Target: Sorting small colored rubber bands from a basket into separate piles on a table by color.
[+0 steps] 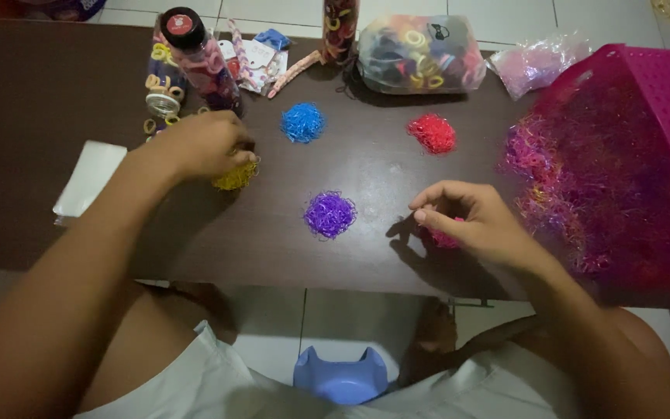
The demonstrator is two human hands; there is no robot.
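Note:
Small piles of tiny elastic bands lie sorted by colour on a dark brown table (32, 116). My left hand (203, 143) rests on the yellow pile (236, 177), fingers curled over it. A blue pile (302, 122), a red pile (432, 133) and a purple pile (329, 214) lie apart in the middle. My right hand (474, 221) is over a small pink pile (443, 237), with fingertips pinched together; whether a band is between them I cannot tell. A large mixed heap of pink and purple bands (591, 194) spills from a tipped magenta basket (661, 101) at the right.
At the table's far edge stand jars of hair ties (195, 58), a clear bag of hair ties (420, 54) and a small plastic bag (537, 62). A white flat packet (91, 177) lies at the left. A blue stool (341, 380) shows below the table.

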